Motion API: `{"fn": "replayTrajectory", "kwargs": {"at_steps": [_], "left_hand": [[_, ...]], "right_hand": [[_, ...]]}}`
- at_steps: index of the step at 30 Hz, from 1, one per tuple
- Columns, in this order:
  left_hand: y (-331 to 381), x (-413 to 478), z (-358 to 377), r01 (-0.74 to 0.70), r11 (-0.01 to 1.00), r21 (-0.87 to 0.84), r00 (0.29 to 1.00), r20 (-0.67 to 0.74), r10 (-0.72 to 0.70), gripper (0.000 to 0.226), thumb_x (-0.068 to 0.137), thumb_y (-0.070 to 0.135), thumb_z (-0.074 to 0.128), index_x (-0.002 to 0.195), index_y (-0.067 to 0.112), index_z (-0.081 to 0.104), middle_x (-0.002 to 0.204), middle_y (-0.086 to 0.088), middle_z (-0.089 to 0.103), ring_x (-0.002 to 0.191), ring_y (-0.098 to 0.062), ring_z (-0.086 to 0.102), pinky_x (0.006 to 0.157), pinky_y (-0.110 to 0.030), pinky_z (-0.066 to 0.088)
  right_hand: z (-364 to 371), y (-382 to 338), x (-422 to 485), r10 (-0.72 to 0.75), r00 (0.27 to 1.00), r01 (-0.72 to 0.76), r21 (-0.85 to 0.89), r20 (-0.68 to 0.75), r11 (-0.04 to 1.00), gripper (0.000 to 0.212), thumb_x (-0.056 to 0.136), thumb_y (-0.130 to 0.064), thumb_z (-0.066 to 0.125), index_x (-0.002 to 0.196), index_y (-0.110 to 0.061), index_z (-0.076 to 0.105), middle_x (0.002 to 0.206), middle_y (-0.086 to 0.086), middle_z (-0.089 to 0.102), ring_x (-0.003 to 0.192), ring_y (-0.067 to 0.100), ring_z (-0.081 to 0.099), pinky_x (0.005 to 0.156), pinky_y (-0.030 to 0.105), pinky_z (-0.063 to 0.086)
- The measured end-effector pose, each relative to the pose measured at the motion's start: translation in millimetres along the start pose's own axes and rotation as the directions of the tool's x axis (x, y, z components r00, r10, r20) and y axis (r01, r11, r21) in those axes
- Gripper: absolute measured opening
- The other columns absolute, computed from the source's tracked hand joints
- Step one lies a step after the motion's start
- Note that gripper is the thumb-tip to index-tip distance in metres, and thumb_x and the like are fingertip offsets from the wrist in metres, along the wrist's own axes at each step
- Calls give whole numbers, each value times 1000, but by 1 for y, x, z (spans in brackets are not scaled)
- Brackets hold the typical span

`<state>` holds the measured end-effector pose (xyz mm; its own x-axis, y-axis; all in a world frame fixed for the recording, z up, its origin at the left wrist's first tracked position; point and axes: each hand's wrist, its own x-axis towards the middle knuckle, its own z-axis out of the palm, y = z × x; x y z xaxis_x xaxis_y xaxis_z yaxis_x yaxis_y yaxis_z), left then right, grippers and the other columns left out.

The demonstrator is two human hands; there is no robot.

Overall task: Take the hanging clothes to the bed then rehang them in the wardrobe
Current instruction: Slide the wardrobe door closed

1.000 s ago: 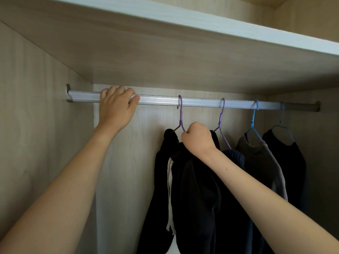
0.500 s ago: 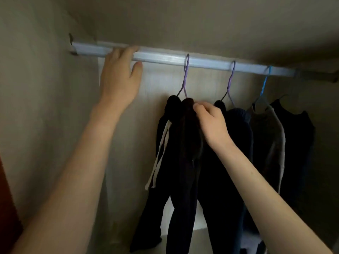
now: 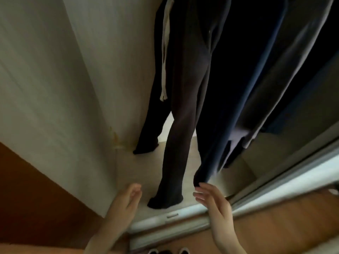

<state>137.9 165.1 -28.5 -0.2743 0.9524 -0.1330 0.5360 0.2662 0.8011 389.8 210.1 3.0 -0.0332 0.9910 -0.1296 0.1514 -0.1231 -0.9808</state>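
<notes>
- The wardrobe (image 3: 73,88) fills the view: its side wall stands left of the trousers, its floor (image 3: 143,171) lies under them, and its door track (image 3: 275,189) runs to their right.
- The clothes hang inside: black trousers (image 3: 185,107) leftmost, a navy garment (image 3: 238,88) against their right side, a grey garment (image 3: 302,52) further right. Rail and hangers are out of view.
- The trousers' long axis runs top to bottom, and the near leg's hem (image 3: 165,200) ends low, between the two hands.
- The left hand (image 3: 124,200) hovers just left of that hem, fingers (image 3: 134,189) apart and relaxed, holding nothing.
- The right hand (image 3: 212,200) hovers just right of it, fingers (image 3: 203,187) spread and empty. Its fingertips are just beside the navy cuff, and I cannot tell whether they touch it.
- Both hands look equally near the hem, which lies ahead between them, so gathering it from both sides seems likely.
- A pale drawstring (image 3: 165,52) dangles high on the trousers' left.
</notes>
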Motion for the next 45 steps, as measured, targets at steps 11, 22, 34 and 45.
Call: {"fn": "replayTrajectory", "kwargs": {"at_steps": [11,22,34,45], "left_hand": [[-70,-27,86,230,925,303,871,359,-334,14,101,27,44,91,35,50,103,7,56,102,-12,56,89,-23,41],[109,29,270,115,991,62,890,437,-131,14,100,26,46,104,28,58,109,5,62,103,-10,59,87,-26,46],[319,105,349,-38,888,-459,899,373,231,24,101,24,43,103,38,63,102,17,69,104,-2,63,98,-27,47],[314,82,360,18,815,-580,930,309,199,25,100,37,40,110,37,62,124,-5,64,117,-17,59,107,-44,42]], "right_hand": [[-74,122,-14,314,923,-354,-171,-221,920,16,96,-22,52,93,-27,66,85,-2,73,82,14,70,81,46,56],[-273,100,79,204,898,-263,-103,-389,959,27,101,-32,42,114,-17,61,101,1,69,90,12,67,85,41,55],[-318,42,147,-66,970,38,-120,-233,992,20,96,-41,48,107,-24,52,110,-4,59,103,9,56,82,18,45],[-316,46,144,-228,963,154,-402,-144,902,19,98,-42,42,90,-25,46,96,-9,54,93,16,58,77,43,50]]}}
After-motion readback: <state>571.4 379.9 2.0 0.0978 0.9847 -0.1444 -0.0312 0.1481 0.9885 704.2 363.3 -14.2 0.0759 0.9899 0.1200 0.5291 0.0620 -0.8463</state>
